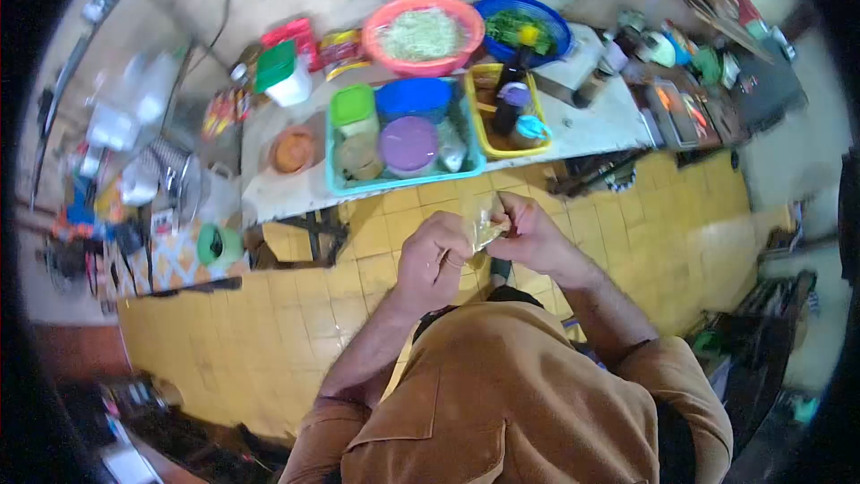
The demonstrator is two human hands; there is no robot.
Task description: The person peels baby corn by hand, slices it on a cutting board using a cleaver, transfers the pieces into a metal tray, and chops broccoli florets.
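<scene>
Two hands (434, 255), one plastic packet (483, 226) held

A kitchen — shredded vegetables (419, 34), leafy greens (512, 29), plastic tubs (408, 143).

Shirt on me (555, 385): tan-brown, kinda loose, plain matte cloth. Stitched seam (503, 437) runs down front, plus squarish stitched panel (394, 408) toward my left, can't tell if it's pocket. Left sleeve (330, 435) and right sleeve (685, 381) same brown, both ending around elbow. Forearms bare past that, left hand (432, 255) and right hand (539, 240) bare too. Bit of black cloth (521, 296) peeking out past shirt's rounded front edge.
</scene>
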